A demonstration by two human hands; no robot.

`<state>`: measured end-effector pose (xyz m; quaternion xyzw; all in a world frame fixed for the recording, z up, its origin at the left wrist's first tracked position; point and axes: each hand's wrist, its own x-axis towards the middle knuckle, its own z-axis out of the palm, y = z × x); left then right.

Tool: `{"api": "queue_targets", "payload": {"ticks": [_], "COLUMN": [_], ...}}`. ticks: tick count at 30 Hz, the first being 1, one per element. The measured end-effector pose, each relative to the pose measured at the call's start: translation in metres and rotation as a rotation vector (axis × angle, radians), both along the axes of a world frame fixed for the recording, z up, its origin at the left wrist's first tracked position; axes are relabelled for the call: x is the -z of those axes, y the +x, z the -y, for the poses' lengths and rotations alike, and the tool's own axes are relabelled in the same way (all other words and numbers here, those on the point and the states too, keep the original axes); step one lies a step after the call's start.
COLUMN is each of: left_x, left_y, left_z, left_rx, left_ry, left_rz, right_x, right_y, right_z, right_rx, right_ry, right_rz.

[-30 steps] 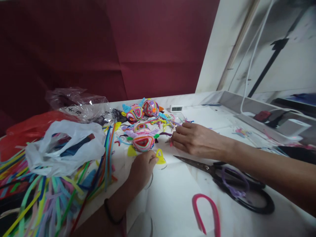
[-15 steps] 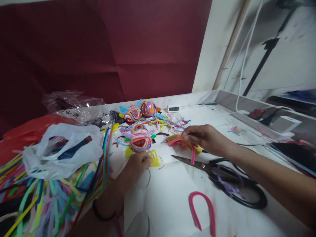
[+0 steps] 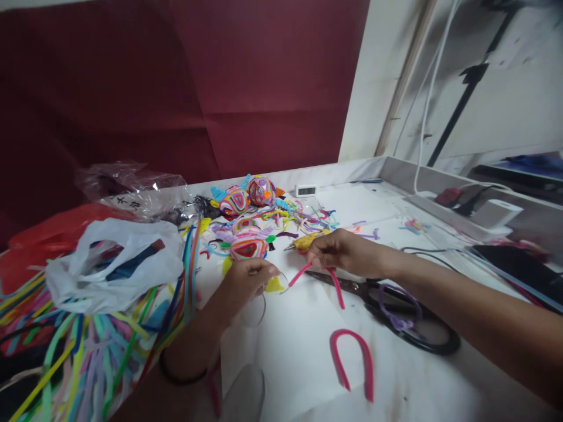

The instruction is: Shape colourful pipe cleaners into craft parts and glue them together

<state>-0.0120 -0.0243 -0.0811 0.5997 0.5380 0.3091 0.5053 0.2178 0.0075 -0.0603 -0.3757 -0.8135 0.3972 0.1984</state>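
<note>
White bag (image 3: 83, 281), blue material (image 3: 132, 264) inside, right hand (image 3: 341, 252) pinching pink strip (image 3: 338, 288), left hand (image 3: 244, 284) curled, hold unclear

The left forearm (image 3: 193, 343) slanted up from the bottom edge; the left hand (image 3: 248, 278) pointed right, thumb lying near the bent fingers. The right forearm (image 3: 444, 284) reached leftward, the right hand (image 3: 332, 252) pinching with curled fingers.

White table (image 3: 402, 378), paper sheet (image 3: 292, 343), scissors (image 3: 364, 291), digital display (image 3: 305, 191)
</note>
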Motion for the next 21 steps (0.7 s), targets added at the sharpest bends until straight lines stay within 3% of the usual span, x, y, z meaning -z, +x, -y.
{"api": "queue_targets", "payload": {"ticks": [9, 15, 18, 21], "left_x": [-0.017, -0.02, -0.019, -0.016], "left_y": [0.012, 0.017, 0.02, 0.02], "left_z": [0.003, 0.006, 0.006, 0.004], "left_rx": [0.201, 0.215, 0.204, 0.168], "left_ry": [-0.082, -0.123, -0.136, -0.151], "left_rz": [-0.031, 0.014, 0.032, 0.083], "right_x": [-0.018, -0.019, -0.014, -0.01], "right_y": [-0.012, -0.016, -0.014, -0.009], "right_z": [0.004, 0.003, 0.003, 0.006], "right_rx": [-0.126, -0.107, -0.05, -0.015], "right_ry": [0.132, 0.185, 0.154, 0.019], "right_rz": [0.081, 0.081, 0.048, -0.019]}}
